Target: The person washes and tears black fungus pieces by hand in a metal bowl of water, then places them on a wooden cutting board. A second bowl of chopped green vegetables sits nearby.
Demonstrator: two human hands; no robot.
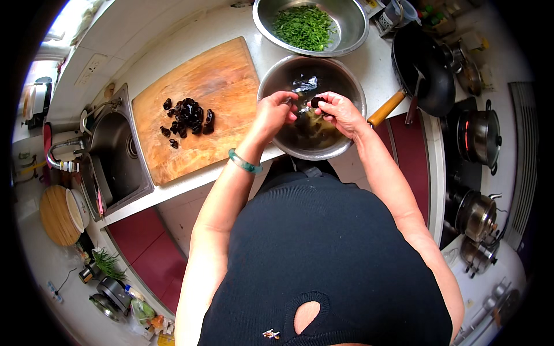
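Over a steel bowl of murky water [357, 125], my right hand [339, 113] pinches a dark piece of what looks like wood ear mushroom [317, 102]. My left hand [277, 113] is beside it above the same bowl, fingers curled inward; whether anything small is between the fingertips I cannot tell. More dark pieces lie under the water, partly hidden by the hands. To the left, a pile of wet black wood ear mushroom [188, 116] sits on a wooden cutting board [229, 73].
A steel basin [346, 39] of chopped greens [303, 27] stands behind the bowl. To the right are a black wok [433, 78], its wooden handle [386, 109] reaching near the bowl, and a lidded pot [478, 137] on the stove. A sink [117, 151] adjoins the board's left side.
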